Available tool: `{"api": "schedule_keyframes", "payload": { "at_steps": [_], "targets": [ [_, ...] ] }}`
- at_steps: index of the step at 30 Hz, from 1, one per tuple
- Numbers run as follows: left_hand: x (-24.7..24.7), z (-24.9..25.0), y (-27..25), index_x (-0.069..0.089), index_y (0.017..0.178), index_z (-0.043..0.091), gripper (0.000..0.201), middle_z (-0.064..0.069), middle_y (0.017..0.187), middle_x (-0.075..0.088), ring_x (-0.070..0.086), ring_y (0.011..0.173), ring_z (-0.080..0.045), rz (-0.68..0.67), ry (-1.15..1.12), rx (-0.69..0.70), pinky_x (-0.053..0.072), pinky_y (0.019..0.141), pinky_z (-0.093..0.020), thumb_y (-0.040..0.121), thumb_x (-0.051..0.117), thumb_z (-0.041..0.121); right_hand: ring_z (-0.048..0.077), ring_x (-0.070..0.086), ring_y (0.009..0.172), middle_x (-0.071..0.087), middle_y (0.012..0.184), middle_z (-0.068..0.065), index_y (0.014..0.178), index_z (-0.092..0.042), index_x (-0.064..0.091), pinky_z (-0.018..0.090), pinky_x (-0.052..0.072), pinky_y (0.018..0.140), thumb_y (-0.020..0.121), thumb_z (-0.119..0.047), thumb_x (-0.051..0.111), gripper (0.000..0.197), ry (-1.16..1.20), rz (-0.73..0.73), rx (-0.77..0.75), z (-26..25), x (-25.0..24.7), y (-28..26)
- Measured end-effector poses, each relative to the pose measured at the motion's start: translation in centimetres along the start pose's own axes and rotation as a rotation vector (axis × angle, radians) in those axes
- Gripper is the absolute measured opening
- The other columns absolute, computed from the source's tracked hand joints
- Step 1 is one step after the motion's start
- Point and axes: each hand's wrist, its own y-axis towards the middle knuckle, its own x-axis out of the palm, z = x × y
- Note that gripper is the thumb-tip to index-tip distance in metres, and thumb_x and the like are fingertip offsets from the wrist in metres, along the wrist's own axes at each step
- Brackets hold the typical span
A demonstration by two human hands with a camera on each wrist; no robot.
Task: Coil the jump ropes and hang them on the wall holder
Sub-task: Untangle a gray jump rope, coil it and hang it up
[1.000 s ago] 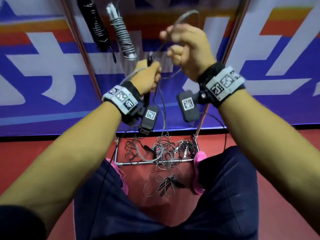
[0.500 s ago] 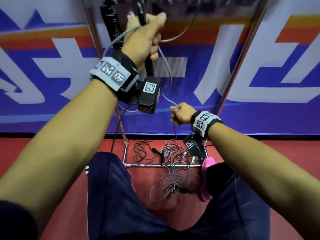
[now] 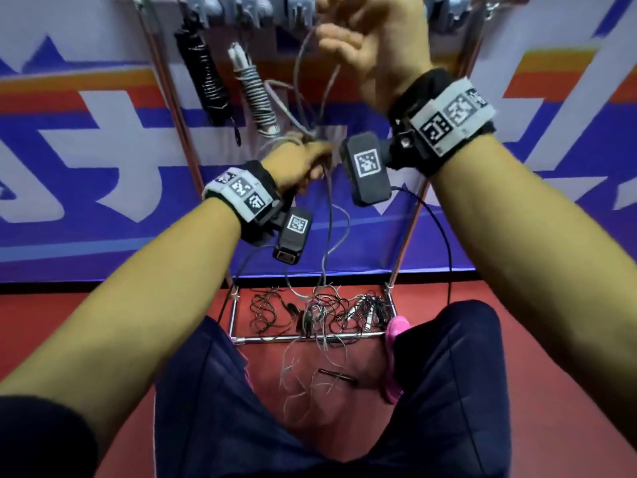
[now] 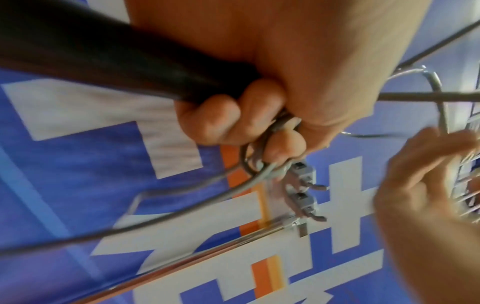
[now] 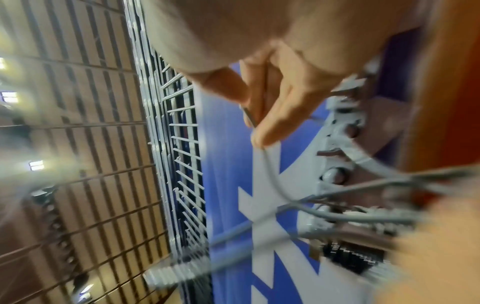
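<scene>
Hands, what do they hold?
— Left hand [image 3: 301, 163], mid-frame, is clenched round a black handle [image 4: 103, 61] and loops of grey jump rope [image 3: 330, 215]. Right hand [image 3: 372, 53], top centre, pinches that rope just below the wall holder [image 3: 241, 5].
— Other ropes?
— Black coil [image 3: 203, 77] and striped coil [image 3: 256, 94] hang upper left; a tangle [image 3: 327, 312] lies lower centre on the floor [image 3: 103, 322].

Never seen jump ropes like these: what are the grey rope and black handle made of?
The grey rope: probably plastic-coated cord, smooth, holding springy loops. The black handle: seemingly hard plastic or rubber, smooth, faint sheen; blur leaves it open.
</scene>
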Motion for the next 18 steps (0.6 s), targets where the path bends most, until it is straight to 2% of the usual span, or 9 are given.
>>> {"api": "schedule_keyframes", "payload": {
  "at_steps": [3,5,7,10,12,13,15,16,18],
  "targets": [
    [-1.6,3.1,0.8,0.060,0.071,0.013,0.039,0.006,0.042,0.044,0.029,0.030,-0.009,0.125,-0.133,0.123,0.026,0.036,-0.016,0.106,0.047,0.024,0.015,0.042,0.041,0.046,0.054,0.001,0.061,-0.013,0.046,0.022,0.034,0.041,0.077,-0.002,0.041,0.020,-0.272,0.358,-0.072,3.5,-5.2,-0.2],
    [-2.4,5.0,1.0,0.059,0.072,0.013,0.039,0.007,0.042,0.046,0.030,0.030,-0.008,0.180,-0.152,0.209,0.028,0.035,-0.018,0.107,0.046,0.024,0.013,0.033,0.038,0.036,0.045,-0.005,0.059,-0.017,0.041,0.020,0.029,0.040,0.075,-0.010,0.044,0.018,-0.509,0.437,0.018,7.3,-8.6,-1.2],
    [-2.9,6.8,0.9,0.059,0.073,0.013,0.039,0.007,0.043,0.046,0.030,0.031,-0.009,0.187,-0.196,0.274,0.031,0.036,-0.019,0.108,0.046,0.025,0.013,0.035,0.034,0.043,0.045,-0.003,0.070,-0.015,0.056,0.013,0.027,0.037,0.081,-0.001,0.052,0.018,-0.691,0.295,0.243,11.0,-10.3,-3.2],
    [-3.1,9.0,0.1,0.058,0.075,0.013,0.037,0.007,0.047,0.047,0.031,0.034,-0.009,0.215,-0.270,0.371,0.033,0.040,-0.021,0.108,0.046,0.024,0.015,0.051,0.045,0.059,0.078,0.008,0.107,-0.015,0.058,0.017,0.034,0.041,0.089,0.007,0.051,0.029,-0.861,-0.157,0.641,14.9,-10.5,-6.6],
    [-3.3,9.7,-0.3,0.057,0.073,0.013,0.037,0.006,0.049,0.047,0.031,0.036,-0.010,0.246,-0.330,0.395,0.032,0.045,-0.023,0.107,0.047,0.023,0.015,0.061,0.057,0.060,0.086,0.008,0.096,-0.011,0.059,0.021,0.040,0.044,0.097,-0.002,0.053,0.011,-0.930,-0.375,0.742,16.3,-9.9,-7.5],
    [-3.5,9.8,-0.4,0.057,0.073,0.013,0.037,0.006,0.049,0.047,0.031,0.037,-0.010,0.260,-0.346,0.397,0.032,0.046,-0.024,0.107,0.047,0.023,0.013,0.062,0.055,0.062,0.083,0.009,0.085,-0.009,0.059,0.022,0.043,0.043,0.100,-0.006,0.049,0.018,-0.992,-0.427,0.732,16.5,-9.8,-7.3],
    [-4.0,9.3,-0.3,0.057,0.075,0.012,0.036,0.006,0.050,0.047,0.031,0.037,-0.010,0.255,-0.344,0.381,0.032,0.046,-0.024,0.107,0.046,0.024,0.011,0.059,0.045,0.063,0.072,0.011,0.071,-0.009,0.057,0.023,0.045,0.041,0.103,-0.009,0.042,0.035,-1.103,-0.402,0.561,15.6,-8.8,-5.9],
    [-4.2,8.8,-0.3,0.057,0.078,0.011,0.034,0.005,0.050,0.047,0.031,0.037,-0.011,0.242,-0.334,0.373,0.032,0.045,-0.024,0.107,0.046,0.025,0.011,0.057,0.039,0.063,0.067,0.011,0.069,-0.009,0.056,0.023,0.043,0.040,0.103,-0.008,0.039,0.037,-1.094,-0.308,0.416,14.5,-8.2,-4.6],
    [-4.8,7.3,-0.1,0.057,0.083,0.008,0.032,0.003,0.051,0.048,0.032,0.036,-0.012,0.232,-0.301,0.367,0.032,0.042,-0.023,0.106,0.047,0.027,0.011,0.049,0.033,0.057,0.062,0.012,0.071,-0.010,0.051,0.019,0.036,0.035,0.102,-0.005,0.035,0.035,-0.806,0.054,0.181,11.2,-6.7,-2.2]
  ]
}}
